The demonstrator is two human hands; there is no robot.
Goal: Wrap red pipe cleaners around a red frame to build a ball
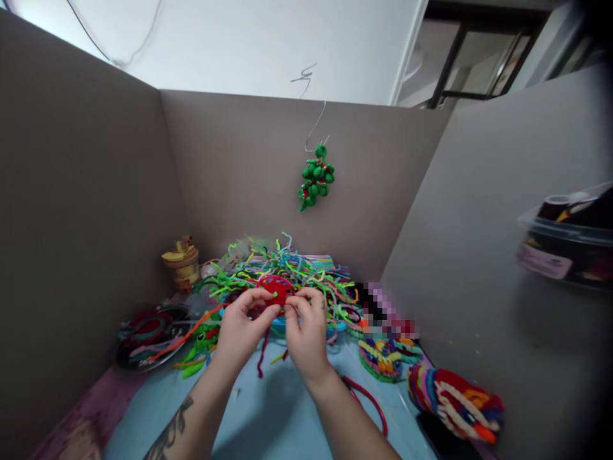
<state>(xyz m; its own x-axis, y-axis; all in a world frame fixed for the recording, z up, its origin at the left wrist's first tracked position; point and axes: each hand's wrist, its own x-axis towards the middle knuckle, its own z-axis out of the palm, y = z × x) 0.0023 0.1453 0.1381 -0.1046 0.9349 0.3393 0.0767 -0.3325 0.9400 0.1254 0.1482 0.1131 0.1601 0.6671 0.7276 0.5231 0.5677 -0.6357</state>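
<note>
Big grey panels [239, 172] box in the scene on three sides, white wall [268, 45] rising above the far one. Down below, the table [268, 415] spreads out under a pale blue cover, and there at its far side is the great tangle of fuzzy stems [297, 262], every colour going, above a blue tray [336, 329]. Over on the right panel hangs a clear-rimmed tub [569, 255] with a pale label.

Into the middle come the left hand [246, 322] and the right hand [307, 329], side by side. At lower right lies a chunky multicoloured bundle [457, 402]; to the left, a dark dish [158, 365] carries coiled fuzzy pieces. High on the far panel, a green-and-red ornament [317, 177] dangles from a wire; a tan-topped cup [184, 268] stands left of the heap.

And here's the centre of it: a red disc [278, 284], up between the hands, in front of the stems. The left grip is drawn in, thumb and forefinger holding its near left side; the right grip is pinched closed at its right edge, fingertips bunched. Smallest of all, a green dot [274, 294] shows on the disc, right by the left forefinger's tip.
</note>
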